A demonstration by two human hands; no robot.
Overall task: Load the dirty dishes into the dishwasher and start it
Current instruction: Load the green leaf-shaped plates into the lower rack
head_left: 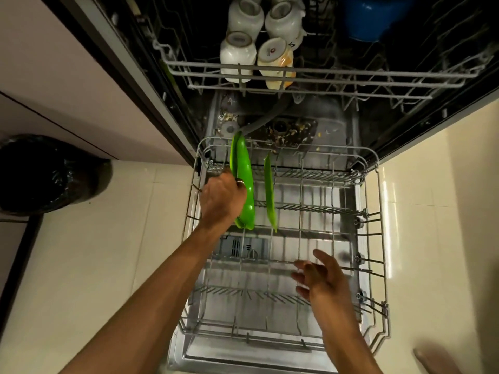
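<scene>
Bin point(51, 174) seen far left on floor, well apart from dishwasher. Left hand point(222, 197) closed around rim of green plate point(244, 184), plate held on edge at left rear of pulled-out lower rack point(374, 211). Second green plate point(269, 193) slotted upright just beside. Right hand point(320, 279) spread open, nothing held, hovering over rack front. Cups point(256, 36) parked upside down in upper rack point(310, 76). Risk: plate missed between tines, tipped against neighbour; drain clogged by food scraps on tub floor.
</scene>
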